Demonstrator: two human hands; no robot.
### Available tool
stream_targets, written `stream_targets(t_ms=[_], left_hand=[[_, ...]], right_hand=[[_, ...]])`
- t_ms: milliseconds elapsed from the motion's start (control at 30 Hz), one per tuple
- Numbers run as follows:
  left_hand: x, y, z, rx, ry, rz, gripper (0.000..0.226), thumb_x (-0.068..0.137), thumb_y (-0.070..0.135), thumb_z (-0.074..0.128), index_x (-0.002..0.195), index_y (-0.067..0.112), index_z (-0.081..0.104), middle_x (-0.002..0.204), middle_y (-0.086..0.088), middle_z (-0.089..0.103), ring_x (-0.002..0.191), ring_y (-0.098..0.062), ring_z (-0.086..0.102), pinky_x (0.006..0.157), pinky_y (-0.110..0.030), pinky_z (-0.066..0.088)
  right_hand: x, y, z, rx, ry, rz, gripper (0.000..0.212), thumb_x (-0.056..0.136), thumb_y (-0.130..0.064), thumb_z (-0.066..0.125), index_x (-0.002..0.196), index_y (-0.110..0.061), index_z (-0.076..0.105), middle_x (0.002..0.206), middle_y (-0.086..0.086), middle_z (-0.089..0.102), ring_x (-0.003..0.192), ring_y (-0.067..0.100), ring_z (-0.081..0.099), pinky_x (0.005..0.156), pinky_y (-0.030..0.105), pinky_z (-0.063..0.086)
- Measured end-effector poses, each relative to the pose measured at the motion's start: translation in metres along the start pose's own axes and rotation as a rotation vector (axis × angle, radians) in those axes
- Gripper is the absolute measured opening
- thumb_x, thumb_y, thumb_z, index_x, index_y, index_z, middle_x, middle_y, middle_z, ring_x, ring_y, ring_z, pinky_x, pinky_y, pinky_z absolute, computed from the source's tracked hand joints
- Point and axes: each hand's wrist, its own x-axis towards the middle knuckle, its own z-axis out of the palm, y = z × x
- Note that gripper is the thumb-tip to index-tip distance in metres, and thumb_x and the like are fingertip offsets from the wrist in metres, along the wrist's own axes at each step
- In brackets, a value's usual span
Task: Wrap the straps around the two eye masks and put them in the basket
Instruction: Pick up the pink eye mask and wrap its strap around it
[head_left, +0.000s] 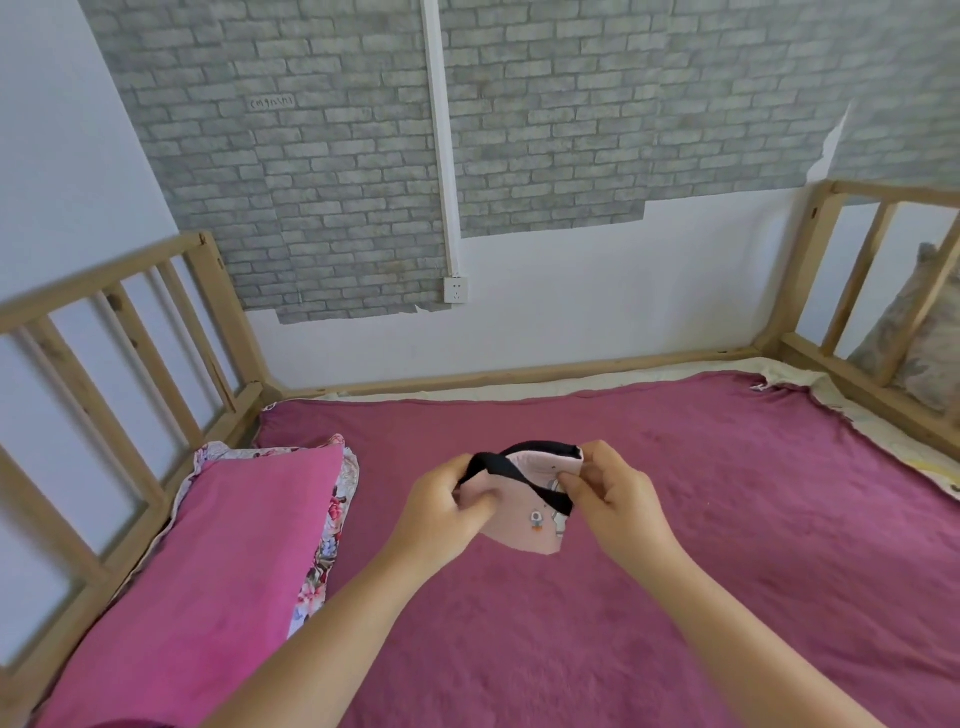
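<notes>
A pale pink eye mask (530, 525) with small cartoon prints is held up above the bed, folded over. Its black strap (511, 470) runs diagonally across the front and along the top edge. My left hand (447, 504) pinches the mask's left side with the strap end. My right hand (608, 493) grips the right side, fingers on the strap. A second mask and the basket are not in view.
A magenta blanket (675, 545) covers the bed. A pink pillow (223, 561) with floral trim lies at the left. Wooden rails (119, 364) stand at the left and right (872, 270). A grey patterned cushion (930, 338) sits behind the right rail. A brick-papered wall is ahead.
</notes>
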Motion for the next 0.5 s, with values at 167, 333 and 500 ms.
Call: stream_targets(t_ms=[167, 333, 500], left_hand=[[0.003, 0.004, -0.005, -0.091, -0.025, 0.008, 0.021, 0.057, 0.051, 0.053, 0.073, 0.040, 0.061, 0.074, 0.014, 0.063, 0.066, 0.010, 0.054, 0.059, -0.005, 0.040], [0.005, 0.005, -0.004, 0.041, 0.013, 0.021, 0.020, 0.080, 0.019, 0.063, 0.066, 0.034, 0.060, 0.066, 0.014, 0.059, 0.057, 0.011, 0.052, 0.052, -0.006, 0.037], [-0.002, -0.007, -0.010, 0.090, 0.073, -0.054, 0.017, 0.079, 0.007, 0.061, 0.070, 0.021, 0.063, 0.057, 0.012, 0.051, 0.048, 0.007, 0.047, 0.047, -0.008, 0.035]], right_hand=[[0.000, 0.000, 0.003, -0.152, -0.113, -0.046, 0.012, 0.088, -0.007, 0.050, 0.082, -0.015, 0.043, 0.057, 0.000, 0.048, 0.042, 0.007, 0.041, 0.042, 0.013, 0.032], [-0.001, -0.006, 0.008, -0.132, -0.136, -0.060, 0.016, 0.087, -0.006, 0.052, 0.080, -0.020, 0.050, 0.061, -0.004, 0.056, 0.047, -0.001, 0.050, 0.045, 0.010, 0.036], [0.004, -0.015, 0.019, 0.137, -0.072, 0.028, 0.035, 0.086, 0.001, 0.049, 0.072, -0.031, 0.049, 0.061, -0.010, 0.059, 0.046, -0.009, 0.055, 0.044, 0.004, 0.040]])
